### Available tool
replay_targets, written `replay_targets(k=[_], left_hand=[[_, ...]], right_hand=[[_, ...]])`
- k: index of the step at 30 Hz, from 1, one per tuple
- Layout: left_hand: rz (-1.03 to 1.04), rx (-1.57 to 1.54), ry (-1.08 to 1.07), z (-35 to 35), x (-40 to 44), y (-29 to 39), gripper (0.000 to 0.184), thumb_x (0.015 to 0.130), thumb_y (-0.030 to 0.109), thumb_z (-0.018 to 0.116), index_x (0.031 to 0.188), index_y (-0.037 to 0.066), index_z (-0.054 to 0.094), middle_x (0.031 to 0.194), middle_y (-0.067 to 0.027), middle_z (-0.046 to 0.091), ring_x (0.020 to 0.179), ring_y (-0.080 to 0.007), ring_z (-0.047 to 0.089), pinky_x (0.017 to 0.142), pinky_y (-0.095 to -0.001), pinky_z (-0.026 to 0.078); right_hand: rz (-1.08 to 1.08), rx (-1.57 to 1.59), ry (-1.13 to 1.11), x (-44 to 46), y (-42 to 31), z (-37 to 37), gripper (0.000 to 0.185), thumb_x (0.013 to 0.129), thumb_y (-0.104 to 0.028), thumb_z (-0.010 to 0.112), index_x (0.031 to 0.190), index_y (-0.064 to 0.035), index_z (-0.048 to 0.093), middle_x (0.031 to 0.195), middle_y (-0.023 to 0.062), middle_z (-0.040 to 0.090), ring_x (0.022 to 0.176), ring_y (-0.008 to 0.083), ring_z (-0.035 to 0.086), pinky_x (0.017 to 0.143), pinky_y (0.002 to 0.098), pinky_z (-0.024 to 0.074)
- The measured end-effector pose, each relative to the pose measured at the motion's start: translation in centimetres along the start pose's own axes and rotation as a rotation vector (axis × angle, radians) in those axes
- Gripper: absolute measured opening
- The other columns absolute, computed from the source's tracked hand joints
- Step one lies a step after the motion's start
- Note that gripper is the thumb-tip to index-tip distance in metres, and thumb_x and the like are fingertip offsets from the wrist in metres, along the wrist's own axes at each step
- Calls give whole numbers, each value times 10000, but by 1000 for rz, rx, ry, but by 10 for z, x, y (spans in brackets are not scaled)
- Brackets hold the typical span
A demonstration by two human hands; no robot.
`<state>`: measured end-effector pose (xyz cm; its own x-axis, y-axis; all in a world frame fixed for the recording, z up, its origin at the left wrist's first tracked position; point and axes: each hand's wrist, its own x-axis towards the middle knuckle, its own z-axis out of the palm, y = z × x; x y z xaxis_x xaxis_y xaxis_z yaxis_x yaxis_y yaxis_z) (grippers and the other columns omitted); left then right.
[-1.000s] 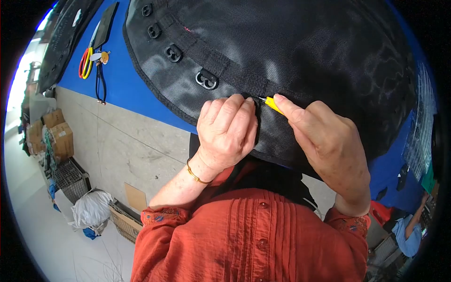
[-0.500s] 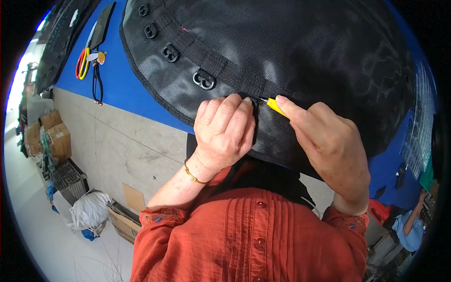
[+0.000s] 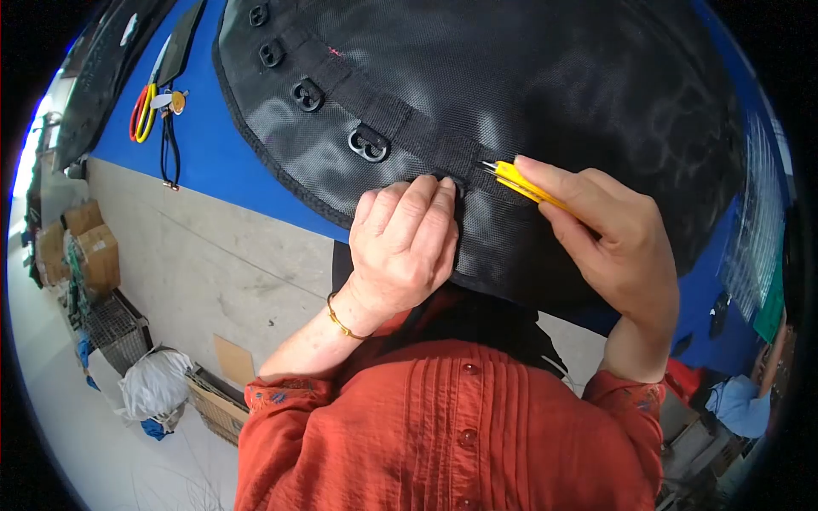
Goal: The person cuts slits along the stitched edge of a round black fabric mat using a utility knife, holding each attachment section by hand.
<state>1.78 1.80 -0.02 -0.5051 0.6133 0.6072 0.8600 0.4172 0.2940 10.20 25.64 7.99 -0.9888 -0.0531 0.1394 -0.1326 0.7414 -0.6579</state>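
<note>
Black mesh fabric [image 3: 579, 94] with a webbing strip [image 3: 388, 111] lies over the blue table. Several black plastic buckles sit along the strip; the nearest uncovered buckle [image 3: 369, 143] is up and left of my left hand [image 3: 405, 243]. That hand is closed at the fabric's near edge, its fingertips pressed on a dark buckle-like piece at the strip, mostly hidden. My right hand [image 3: 609, 230] grips a small yellow-handled tool [image 3: 527, 181] between thumb and finger. The tool's thin metal tips point left, just above the strip, a little right of my left fingertips.
On the blue table [image 3: 213, 153] at the left lie red-and-yellow-handled scissors [image 3: 143, 111], a dark flat piece [image 3: 181, 43] and a black cord loop [image 3: 169, 153]. Cardboard boxes [image 3: 94, 251] and a white bag [image 3: 158, 383] stand lower left. Another person's blue sleeve [image 3: 737, 406] shows at lower right.
The yellow tool in my right hand has moved up and away from my left fingertips, showing more of its handle and tips. My left hand keeps its place on the fabric.
</note>
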Motion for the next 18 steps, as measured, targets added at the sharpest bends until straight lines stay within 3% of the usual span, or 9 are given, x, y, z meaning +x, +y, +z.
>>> replay_targets(k=[7, 10, 18], left_hand=[[4, -44, 33, 4, -4, -4, 378, 782, 83, 783, 1141, -35, 782, 1123, -135, 730, 916, -256, 682, 780, -373, 515], [-15, -70, 22, 1, 0, -1, 388, 759, 16, 797, 1142, -41, 781, 1091, -147, 740, 865, -269, 699, 757, -366, 510], [-9, -75, 28, 4, -3, -3, 377, 772, 56, 785, 1136, -40, 782, 1099, -141, 733, 888, -264, 687, 769, -371, 510]], right_hand=[[3, -8, -43, 10, -7, 11, 516, 933, 81, 756, 1412, -112, 743, 849, 109, 680, 677, 193, 642, 621, 314, 519], [4, -20, -51, 12, -7, 11, 521, 929, 80, 759, 1412, -113, 743, 848, 109, 679, 679, 198, 644, 625, 317, 522], [-20, -28, -76, 12, -5, 12, 528, 926, 84, 762, 1416, -110, 739, 835, 107, 663, 680, 208, 655, 626, 327, 528]])
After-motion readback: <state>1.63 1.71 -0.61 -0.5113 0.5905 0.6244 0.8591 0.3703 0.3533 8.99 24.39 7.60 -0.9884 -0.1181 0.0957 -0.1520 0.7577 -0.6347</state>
